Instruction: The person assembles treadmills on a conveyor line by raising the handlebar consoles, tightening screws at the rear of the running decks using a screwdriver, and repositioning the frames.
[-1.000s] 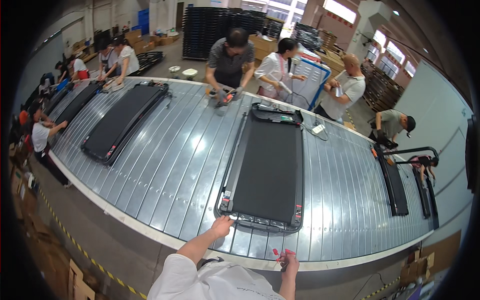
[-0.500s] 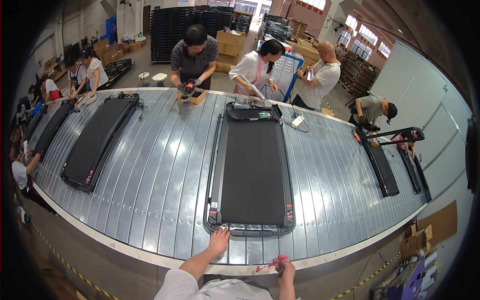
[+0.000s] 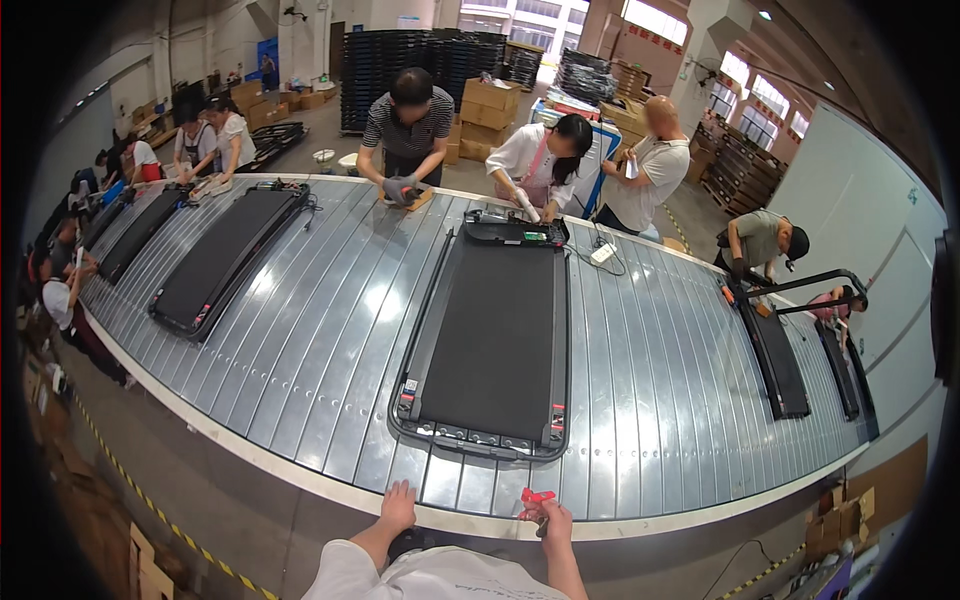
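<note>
The fingers [image 3: 401, 491] of our left hand [image 3: 396, 510] stretch out, slightly spread, at the near edge of the long, silvery, slatted metal table [image 3: 330, 300], with nothing visible in their hold. Our right hand [image 3: 555, 522] is curled closed on small, bright-red pieces [image 3: 537, 498], which jut out ahead of it; their kind we cannot tell. Beyond both hands, touching neither, we have the long, flat, black treadmill base [image 3: 493, 350] lying on the table. At its far end leans a white-sleeved person [image 3: 540, 165] holding a white, stick-shaped object [image 3: 524, 205].
</note>
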### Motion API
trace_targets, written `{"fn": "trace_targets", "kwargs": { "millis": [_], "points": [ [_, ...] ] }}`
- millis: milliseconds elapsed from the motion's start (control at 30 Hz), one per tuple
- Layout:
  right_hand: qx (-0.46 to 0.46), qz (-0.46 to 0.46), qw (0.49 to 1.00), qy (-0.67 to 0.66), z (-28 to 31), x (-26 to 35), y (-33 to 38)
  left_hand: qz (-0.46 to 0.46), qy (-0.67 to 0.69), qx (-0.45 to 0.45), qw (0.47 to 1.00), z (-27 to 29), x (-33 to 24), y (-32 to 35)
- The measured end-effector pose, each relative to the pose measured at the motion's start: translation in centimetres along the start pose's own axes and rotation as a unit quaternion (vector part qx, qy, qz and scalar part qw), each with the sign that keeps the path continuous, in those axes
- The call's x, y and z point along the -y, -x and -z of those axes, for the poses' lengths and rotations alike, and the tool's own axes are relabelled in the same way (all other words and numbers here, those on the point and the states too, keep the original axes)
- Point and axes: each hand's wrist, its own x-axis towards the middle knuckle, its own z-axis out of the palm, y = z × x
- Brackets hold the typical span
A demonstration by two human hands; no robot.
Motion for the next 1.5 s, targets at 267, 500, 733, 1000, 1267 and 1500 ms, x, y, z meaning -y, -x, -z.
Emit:
{"fn": "trace_targets", "kwargs": {
  "millis": [267,500,733,1000,1267,1500],
  "points": [
    [0.004,-0.046,0.999,0.014,12.8,3.0,2.0,0.208,0.066,0.099,0.971,-2.6,-10.6,11.0],
    [-0.001,-0.022,1.0,-0.013,14.3,5.0,1.9,0.209,0.094,0.308,0.924,-5.2,-9.4,10.9],
    [-0.031,-0.004,0.998,-0.057,11.9,4.1,2.8,0.114,0.119,0.377,0.912,-8.1,-7.7,7.2],
    [-0.082,-0.014,0.996,-0.035,9.8,3.4,2.3,0.061,0.077,0.361,0.927,-6.7,-6.3,0.4],
    [-0.06,-0.013,0.998,0.002,4.8,3.3,2.8,0.118,0.11,0.329,0.93,-6.8,-2.9,1.9],
    [-0.056,-0.036,0.997,0.032,2.6,0.5,1.8,0.121,0.152,0.299,0.935,-6.2,-0.7,3.7]
  ]
}}
